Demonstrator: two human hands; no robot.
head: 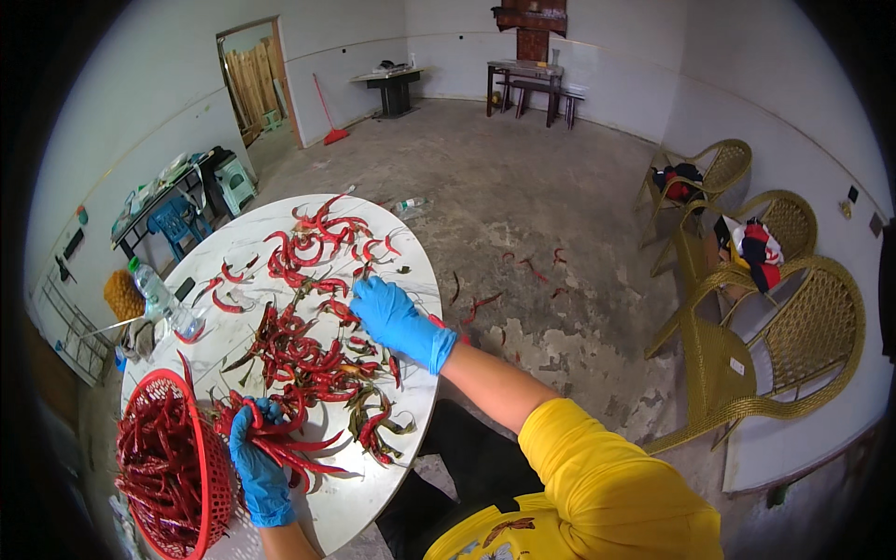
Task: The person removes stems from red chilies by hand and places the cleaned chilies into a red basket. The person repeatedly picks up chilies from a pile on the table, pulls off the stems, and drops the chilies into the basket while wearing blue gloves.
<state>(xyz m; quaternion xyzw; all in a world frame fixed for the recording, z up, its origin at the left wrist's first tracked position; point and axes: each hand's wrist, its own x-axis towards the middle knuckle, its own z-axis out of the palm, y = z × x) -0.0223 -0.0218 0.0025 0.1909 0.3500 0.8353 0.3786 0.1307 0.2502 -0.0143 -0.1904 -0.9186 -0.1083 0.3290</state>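
Observation:
My left hand (260, 465), in a blue glove, is closed around a bunch of long red chili peppers (297, 448) near the table's front edge. Against its left side stands a red plastic basket (218, 483), heaped with red chili peppers (157, 469). My right hand (392, 315), also in a blue glove, is over the right part of the table, its fingertips among scattered peppers. Whether it pinches one is hidden by the fingers. A loose pile of red peppers (308, 357) spreads between both hands. Several darker, withered peppers with green parts (374, 423) lie nearer me.
The round white marble-patterned table (388, 483) also bears more peppers (315, 241), a clear plastic bottle (164, 301) and a dark phone-like object (184, 288). Fallen peppers (483, 304) and another bottle (409, 204) lie on the concrete floor. Woven chairs (721, 371) line the right wall.

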